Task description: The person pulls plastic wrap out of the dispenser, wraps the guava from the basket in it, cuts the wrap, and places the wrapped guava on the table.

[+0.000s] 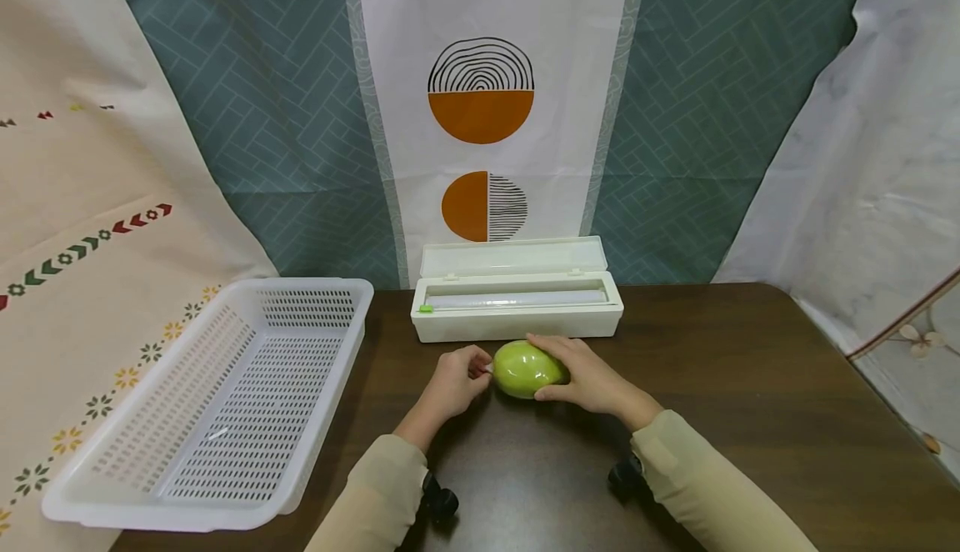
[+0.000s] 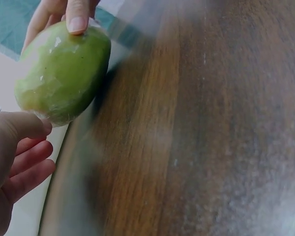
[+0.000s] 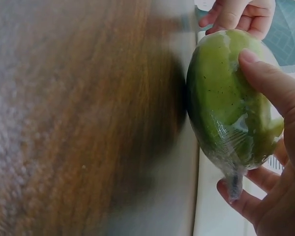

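A green mango (image 1: 519,368) wrapped in clear cling film is held between the two hands, low over the dark table. The right hand (image 1: 585,375) grips its right end, thumb on the near side and fingers round the far side. At the left end, the left hand (image 1: 452,381) pinches the gathered film between thumb and forefinger, its other fingers loosely bent. In the right wrist view, a twisted film tail (image 3: 234,187) sticks out at the right hand's end. Film lies tight and shiny over the skin, with some wrinkles.
Behind the hands stands a white cling film box (image 1: 517,324), lid up, with a film roll (image 1: 517,299) and a green slider (image 1: 426,308) inside. A white slotted basket (image 1: 325,402) sits at the left. Patterned cloths hang behind the table (image 1: 720,385).
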The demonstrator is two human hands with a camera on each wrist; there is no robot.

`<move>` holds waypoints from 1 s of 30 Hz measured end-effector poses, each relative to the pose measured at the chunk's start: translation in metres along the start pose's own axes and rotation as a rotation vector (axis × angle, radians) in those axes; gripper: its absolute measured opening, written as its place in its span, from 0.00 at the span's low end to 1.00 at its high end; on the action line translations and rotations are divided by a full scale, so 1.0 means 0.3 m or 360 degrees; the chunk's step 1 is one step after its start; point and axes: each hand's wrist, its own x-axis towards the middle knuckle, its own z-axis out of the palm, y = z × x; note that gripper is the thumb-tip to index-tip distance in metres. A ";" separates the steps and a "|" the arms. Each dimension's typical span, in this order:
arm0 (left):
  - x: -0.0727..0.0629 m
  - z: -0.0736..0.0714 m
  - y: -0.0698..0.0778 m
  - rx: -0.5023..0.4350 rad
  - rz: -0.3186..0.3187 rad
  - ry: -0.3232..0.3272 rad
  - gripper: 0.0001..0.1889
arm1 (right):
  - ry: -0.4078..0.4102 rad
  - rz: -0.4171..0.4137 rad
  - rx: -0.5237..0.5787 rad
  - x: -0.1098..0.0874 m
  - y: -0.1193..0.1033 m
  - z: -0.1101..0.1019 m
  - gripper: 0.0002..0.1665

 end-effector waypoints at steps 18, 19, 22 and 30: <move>-0.013 0.012 0.010 -0.0049 -0.0071 0.0098 0.15 | 0.0019 0.0048 0.0068 0.000 -0.001 0.004 0.51; -0.016 0.014 0.011 -0.0073 -0.0099 0.0104 0.17 | 0.0016 0.0052 0.0081 0.000 -0.001 0.005 0.52; -0.021 0.017 0.020 -0.0149 -0.0212 0.0089 0.21 | 0.0006 0.0067 0.0105 -0.003 -0.002 0.004 0.55; -0.021 0.032 0.044 -0.0521 -0.0483 -0.0045 0.24 | 0.0013 0.0123 0.0109 -0.014 0.001 0.000 0.57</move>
